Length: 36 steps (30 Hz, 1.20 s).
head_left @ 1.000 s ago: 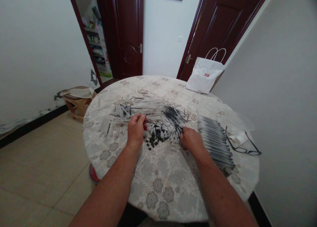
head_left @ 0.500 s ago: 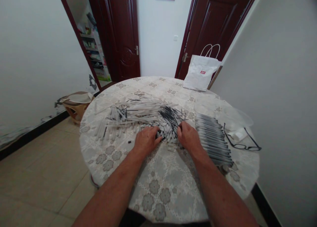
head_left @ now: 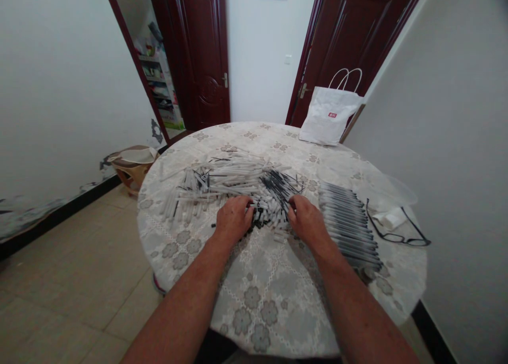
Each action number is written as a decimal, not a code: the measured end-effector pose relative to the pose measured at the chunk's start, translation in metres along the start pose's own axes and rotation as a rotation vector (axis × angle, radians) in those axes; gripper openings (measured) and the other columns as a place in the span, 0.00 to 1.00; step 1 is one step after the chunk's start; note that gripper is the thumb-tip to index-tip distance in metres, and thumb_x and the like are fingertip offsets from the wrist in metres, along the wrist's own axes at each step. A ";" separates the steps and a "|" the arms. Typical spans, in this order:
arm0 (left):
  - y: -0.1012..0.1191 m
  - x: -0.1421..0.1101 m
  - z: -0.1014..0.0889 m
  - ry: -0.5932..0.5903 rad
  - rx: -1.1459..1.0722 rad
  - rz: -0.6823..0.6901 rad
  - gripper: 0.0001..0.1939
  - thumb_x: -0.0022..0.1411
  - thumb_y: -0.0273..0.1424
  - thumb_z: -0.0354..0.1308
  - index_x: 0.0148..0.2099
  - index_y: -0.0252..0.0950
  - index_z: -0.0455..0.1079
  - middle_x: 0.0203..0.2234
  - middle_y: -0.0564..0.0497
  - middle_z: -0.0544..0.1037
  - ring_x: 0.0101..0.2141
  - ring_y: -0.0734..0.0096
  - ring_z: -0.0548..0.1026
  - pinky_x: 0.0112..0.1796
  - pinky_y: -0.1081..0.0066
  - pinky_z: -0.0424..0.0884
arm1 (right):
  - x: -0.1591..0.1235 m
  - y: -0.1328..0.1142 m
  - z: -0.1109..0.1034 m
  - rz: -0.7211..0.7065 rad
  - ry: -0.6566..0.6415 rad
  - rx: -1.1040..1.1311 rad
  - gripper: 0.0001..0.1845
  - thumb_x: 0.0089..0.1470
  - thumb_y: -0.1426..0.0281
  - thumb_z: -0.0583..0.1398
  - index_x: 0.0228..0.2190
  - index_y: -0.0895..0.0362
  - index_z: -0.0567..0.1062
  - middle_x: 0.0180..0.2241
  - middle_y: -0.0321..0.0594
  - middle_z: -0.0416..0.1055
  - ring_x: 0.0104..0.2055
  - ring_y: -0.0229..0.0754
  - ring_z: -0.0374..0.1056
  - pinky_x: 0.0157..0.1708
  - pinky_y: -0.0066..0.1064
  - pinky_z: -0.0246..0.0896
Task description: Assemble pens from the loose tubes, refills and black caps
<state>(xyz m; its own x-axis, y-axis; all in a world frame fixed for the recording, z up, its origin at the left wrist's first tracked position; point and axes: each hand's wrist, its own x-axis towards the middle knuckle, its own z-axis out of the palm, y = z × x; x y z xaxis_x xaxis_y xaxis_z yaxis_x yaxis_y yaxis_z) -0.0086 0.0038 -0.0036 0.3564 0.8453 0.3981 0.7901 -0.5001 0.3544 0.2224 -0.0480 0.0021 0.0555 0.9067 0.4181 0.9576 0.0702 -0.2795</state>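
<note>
My left hand (head_left: 235, 217) is at the near left side of a heap of short white pieces (head_left: 273, 208), its fingers curled together. Small black pieces (head_left: 260, 218) lie right beside its fingertips. On the heap's other side is my right hand (head_left: 307, 217), thumb and fingers closed, next to a bundle of thin black rods (head_left: 278, 184) like pen refills. What either hand pinches is hidden or too small to name. Long whitish tubes (head_left: 234, 171) like pen barrels spread across the table behind and to the left.
A row of grey pen-like sticks (head_left: 349, 224) lies right of my right hand, with black-framed glasses (head_left: 397, 238) beyond. A white paper bag (head_left: 329, 115) stands at the back right of the round table with a flowered cloth (head_left: 254, 306). A stool (head_left: 133, 168) is at the left.
The left thumb and fingers have drawn closer together, and more small black pieces show between the hands. Both hands stay by the heap; the whole view has shifted slightly.
</note>
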 end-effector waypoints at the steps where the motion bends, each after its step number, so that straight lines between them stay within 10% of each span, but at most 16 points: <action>1: 0.001 0.000 -0.001 -0.007 -0.009 0.008 0.09 0.68 0.34 0.56 0.48 0.40 0.73 0.42 0.47 0.80 0.47 0.60 0.74 0.48 0.65 0.67 | 0.000 0.001 0.001 -0.016 0.017 0.020 0.08 0.59 0.75 0.55 0.41 0.57 0.72 0.39 0.45 0.73 0.42 0.46 0.69 0.42 0.31 0.59; 11: 0.013 -0.005 0.001 -0.193 0.081 0.118 0.15 0.64 0.39 0.62 0.52 0.43 0.73 0.44 0.48 0.78 0.47 0.58 0.72 0.44 0.65 0.68 | 0.000 0.001 0.004 -0.105 0.063 0.072 0.09 0.60 0.74 0.55 0.42 0.57 0.72 0.38 0.45 0.71 0.41 0.46 0.68 0.42 0.33 0.62; 36: 0.004 -0.002 0.005 -0.034 -0.058 0.021 0.07 0.67 0.30 0.55 0.47 0.40 0.71 0.41 0.48 0.79 0.45 0.62 0.74 0.48 0.66 0.68 | -0.002 -0.007 0.001 -0.091 -0.059 0.023 0.09 0.63 0.72 0.54 0.42 0.58 0.73 0.39 0.45 0.72 0.43 0.45 0.68 0.44 0.31 0.59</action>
<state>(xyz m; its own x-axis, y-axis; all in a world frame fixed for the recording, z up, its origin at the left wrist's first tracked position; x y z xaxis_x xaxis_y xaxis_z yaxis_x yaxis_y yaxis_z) -0.0042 0.0010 -0.0071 0.3896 0.8400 0.3776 0.7526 -0.5267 0.3951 0.2158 -0.0498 0.0023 -0.0493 0.9191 0.3910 0.9512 0.1626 -0.2623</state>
